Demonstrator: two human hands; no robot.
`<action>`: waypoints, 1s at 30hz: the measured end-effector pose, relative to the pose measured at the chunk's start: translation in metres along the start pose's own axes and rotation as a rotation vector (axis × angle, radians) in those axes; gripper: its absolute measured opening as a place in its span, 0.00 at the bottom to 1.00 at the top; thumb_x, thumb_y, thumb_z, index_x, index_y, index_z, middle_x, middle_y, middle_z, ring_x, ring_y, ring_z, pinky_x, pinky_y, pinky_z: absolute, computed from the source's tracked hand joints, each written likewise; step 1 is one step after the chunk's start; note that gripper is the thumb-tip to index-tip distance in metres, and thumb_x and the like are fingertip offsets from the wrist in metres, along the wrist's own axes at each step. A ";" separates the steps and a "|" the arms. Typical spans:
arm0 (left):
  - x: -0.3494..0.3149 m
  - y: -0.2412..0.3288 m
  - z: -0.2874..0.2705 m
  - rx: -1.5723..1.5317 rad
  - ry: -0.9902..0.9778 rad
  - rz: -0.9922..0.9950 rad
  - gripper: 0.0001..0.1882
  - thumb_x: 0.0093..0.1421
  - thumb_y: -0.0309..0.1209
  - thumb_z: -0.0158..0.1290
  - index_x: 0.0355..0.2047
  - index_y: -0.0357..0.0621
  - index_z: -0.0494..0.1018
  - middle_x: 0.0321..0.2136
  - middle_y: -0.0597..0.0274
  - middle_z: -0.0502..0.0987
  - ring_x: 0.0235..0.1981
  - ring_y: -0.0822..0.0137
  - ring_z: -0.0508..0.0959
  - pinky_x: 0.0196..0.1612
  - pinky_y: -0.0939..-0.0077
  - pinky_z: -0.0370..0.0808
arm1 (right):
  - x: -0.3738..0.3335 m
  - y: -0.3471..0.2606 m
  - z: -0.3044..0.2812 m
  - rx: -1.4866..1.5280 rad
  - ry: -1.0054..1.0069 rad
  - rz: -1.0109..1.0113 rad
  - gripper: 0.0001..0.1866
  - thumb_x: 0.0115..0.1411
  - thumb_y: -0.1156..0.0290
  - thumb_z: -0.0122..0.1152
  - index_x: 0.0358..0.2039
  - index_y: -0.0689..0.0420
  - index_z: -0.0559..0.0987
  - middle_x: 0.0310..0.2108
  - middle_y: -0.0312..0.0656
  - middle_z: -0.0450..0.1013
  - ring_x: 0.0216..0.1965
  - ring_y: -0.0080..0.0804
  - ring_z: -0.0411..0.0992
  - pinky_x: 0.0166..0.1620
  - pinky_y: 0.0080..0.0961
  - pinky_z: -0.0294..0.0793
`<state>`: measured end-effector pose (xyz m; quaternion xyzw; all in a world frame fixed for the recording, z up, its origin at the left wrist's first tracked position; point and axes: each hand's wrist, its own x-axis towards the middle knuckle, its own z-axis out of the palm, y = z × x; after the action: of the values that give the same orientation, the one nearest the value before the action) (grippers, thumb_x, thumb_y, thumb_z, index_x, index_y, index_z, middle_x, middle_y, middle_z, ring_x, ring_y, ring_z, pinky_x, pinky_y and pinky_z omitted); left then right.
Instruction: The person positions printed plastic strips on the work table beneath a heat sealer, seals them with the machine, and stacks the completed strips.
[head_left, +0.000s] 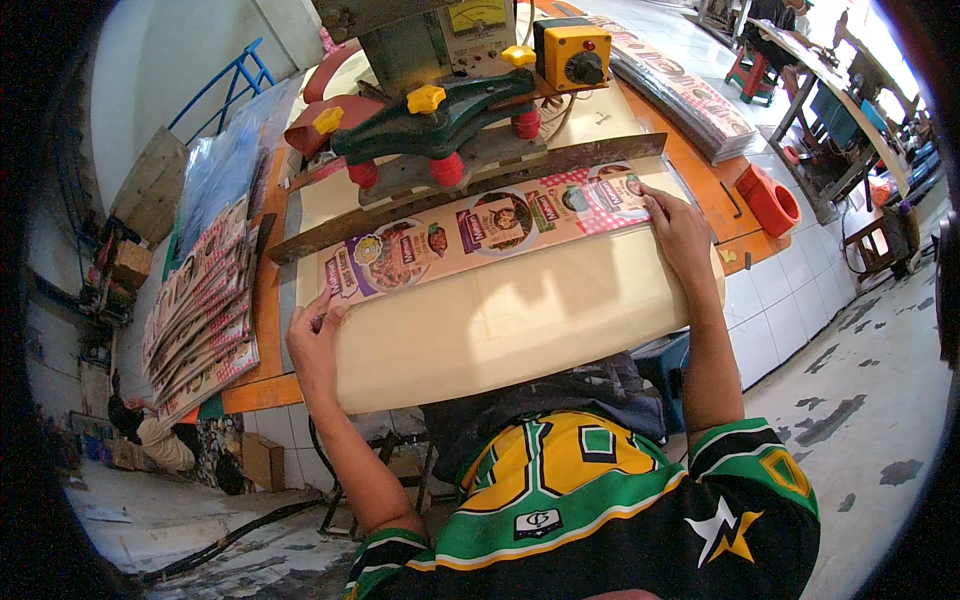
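A long printed sheet (480, 228) with food pictures and a checked pattern lies along a metal bar (590, 158) of a press. Its left end is pinched between the thumb and fingers of my left hand (316, 345). At the other end, my right hand (682, 235) grips the sheet's right corner. A cream-coloured cover (510, 320) spreads beneath both hands and hangs toward me. Above the bar stands the press head (440, 125), dark green with yellow knobs and red posts. The sheet's far edge runs close to the bar; I cannot tell whether it passes beneath.
Fanned printed sheets (205, 305) are piled on the left of the orange table (262, 345). Another stack (690, 95) lies at the far right, near a red ring-shaped part (768, 200) and a hex key (731, 200). A yellow control box (572, 55) sits beside the press.
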<state>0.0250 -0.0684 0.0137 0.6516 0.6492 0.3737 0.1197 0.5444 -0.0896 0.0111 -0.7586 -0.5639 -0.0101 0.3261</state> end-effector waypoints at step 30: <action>0.001 -0.006 0.000 -0.018 -0.012 -0.001 0.26 0.59 0.42 0.65 0.55 0.42 0.79 0.33 0.57 0.76 0.29 0.66 0.71 0.35 0.71 0.71 | -0.001 -0.001 -0.001 0.009 0.008 0.003 0.15 0.69 0.57 0.56 0.50 0.46 0.85 0.41 0.50 0.81 0.42 0.49 0.80 0.46 0.42 0.76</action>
<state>0.0206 -0.0664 0.0104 0.6526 0.6453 0.3754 0.1296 0.5435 -0.0904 0.0117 -0.7581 -0.5613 -0.0102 0.3318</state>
